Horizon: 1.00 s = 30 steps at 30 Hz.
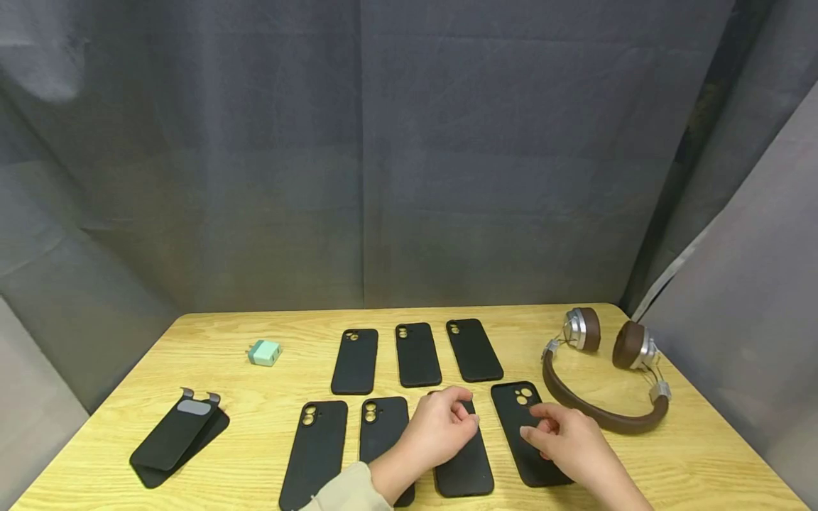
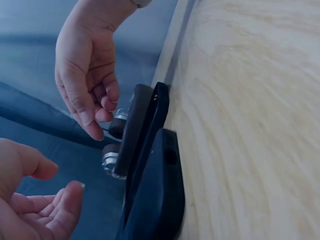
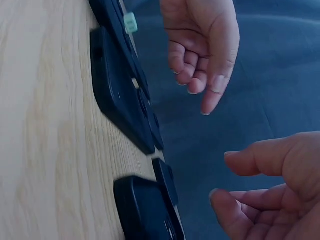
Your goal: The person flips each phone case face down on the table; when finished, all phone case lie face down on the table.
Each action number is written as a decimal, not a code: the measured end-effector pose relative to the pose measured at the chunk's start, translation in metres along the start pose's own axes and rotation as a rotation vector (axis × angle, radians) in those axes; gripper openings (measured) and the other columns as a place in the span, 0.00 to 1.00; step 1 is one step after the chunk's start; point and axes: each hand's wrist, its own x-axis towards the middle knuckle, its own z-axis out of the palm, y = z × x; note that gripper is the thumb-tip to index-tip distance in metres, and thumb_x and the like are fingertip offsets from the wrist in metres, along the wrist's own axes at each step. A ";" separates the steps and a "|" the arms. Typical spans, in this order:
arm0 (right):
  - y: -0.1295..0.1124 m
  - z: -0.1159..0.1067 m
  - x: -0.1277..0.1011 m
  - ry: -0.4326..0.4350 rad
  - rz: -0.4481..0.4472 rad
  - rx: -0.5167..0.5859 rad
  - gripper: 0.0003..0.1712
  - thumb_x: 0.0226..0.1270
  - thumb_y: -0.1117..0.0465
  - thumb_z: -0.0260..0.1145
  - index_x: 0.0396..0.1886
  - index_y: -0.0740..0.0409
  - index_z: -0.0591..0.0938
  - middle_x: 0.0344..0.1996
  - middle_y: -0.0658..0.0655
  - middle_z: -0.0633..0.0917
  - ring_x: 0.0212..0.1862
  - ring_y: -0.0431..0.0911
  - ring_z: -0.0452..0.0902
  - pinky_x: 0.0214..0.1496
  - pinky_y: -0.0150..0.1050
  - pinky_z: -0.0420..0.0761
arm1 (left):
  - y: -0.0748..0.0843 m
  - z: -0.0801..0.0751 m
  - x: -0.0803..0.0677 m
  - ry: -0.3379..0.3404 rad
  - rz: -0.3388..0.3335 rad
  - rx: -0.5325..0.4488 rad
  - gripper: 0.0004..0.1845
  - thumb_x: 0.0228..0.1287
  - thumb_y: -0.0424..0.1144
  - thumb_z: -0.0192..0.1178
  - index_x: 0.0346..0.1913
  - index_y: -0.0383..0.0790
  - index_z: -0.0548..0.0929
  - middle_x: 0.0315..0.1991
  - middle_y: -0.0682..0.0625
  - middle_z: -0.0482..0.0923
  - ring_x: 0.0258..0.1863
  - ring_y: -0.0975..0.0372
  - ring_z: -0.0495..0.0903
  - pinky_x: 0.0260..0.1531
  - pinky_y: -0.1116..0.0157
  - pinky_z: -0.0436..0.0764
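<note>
- Head view: left hand [image 1: 441, 426] hovers over a black phone case [image 1: 465, 465], third in the near row on the wooden table [image 1: 211, 341]. Fingers loosely curled, thumb and forefinger close at the case's top edge; whether they touch it I cannot tell.
- Head view: right hand [image 1: 562, 436] lies over the neighbouring case with camera cutout [image 1: 520, 426], just right of the first case. Fingers relaxed and half bent, fingertips on or just above its matte surface; no pinch visible.
- Head view: other cases, all flat, matte black, round-cornered: two [image 1: 314, 451] left of the first case, three [image 1: 417, 353] in a row behind it.
- Head view: brown headphones [image 1: 603, 383] with silver hinges, well right of the first case; mint-green charger block [image 1: 265, 352] and a dark folded stand [image 1: 175, 436] far to its left.
- Left wrist view: left hand [image 2: 37, 200] at the lower left, fingers gently bent, holding nothing; right hand [image 2: 87, 75] above it, fingers hanging loosely curled. Case edges [image 2: 155, 200] seen edge-on, smooth and rubbery, against pale wood grain.
- Right wrist view: right hand [image 3: 270, 185] spread slack, thumb and fingers apart, gripping nothing; left hand [image 3: 202, 50] above it, fingers drooping. Black cases [image 3: 120, 95] lie flat on the grain beside them.
</note>
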 end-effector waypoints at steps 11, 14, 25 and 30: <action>0.023 -0.021 0.000 -0.032 0.055 -0.029 0.32 0.58 0.52 0.66 0.54 0.73 0.73 0.24 0.52 0.78 0.25 0.43 0.75 0.28 0.38 0.72 | 0.008 0.027 0.030 -0.090 -0.098 0.101 0.22 0.56 0.38 0.63 0.53 0.33 0.77 0.25 0.56 0.74 0.19 0.68 0.72 0.22 0.71 0.71; 0.027 -0.021 0.001 -0.050 0.070 -0.031 0.32 0.58 0.51 0.66 0.54 0.73 0.73 0.25 0.52 0.78 0.25 0.43 0.75 0.28 0.38 0.72 | 0.008 0.032 0.035 -0.096 -0.119 0.107 0.23 0.55 0.38 0.63 0.54 0.32 0.76 0.27 0.54 0.75 0.20 0.67 0.72 0.23 0.70 0.72; 0.047 -0.019 0.012 -0.106 0.083 -0.085 0.32 0.56 0.48 0.67 0.49 0.71 0.76 0.36 0.58 0.82 0.39 0.49 0.77 0.37 0.44 0.77 | 0.008 0.046 0.048 -0.123 -0.173 0.315 0.32 0.49 0.38 0.67 0.59 0.31 0.72 0.53 0.42 0.76 0.40 0.61 0.77 0.41 0.68 0.77; 0.055 -0.014 0.016 -0.089 0.081 -0.076 0.30 0.56 0.52 0.68 0.49 0.72 0.76 0.34 0.55 0.81 0.38 0.47 0.75 0.39 0.45 0.76 | 0.007 0.051 0.050 -0.124 -0.183 0.312 0.32 0.46 0.36 0.68 0.56 0.28 0.73 0.50 0.41 0.76 0.36 0.60 0.76 0.37 0.68 0.76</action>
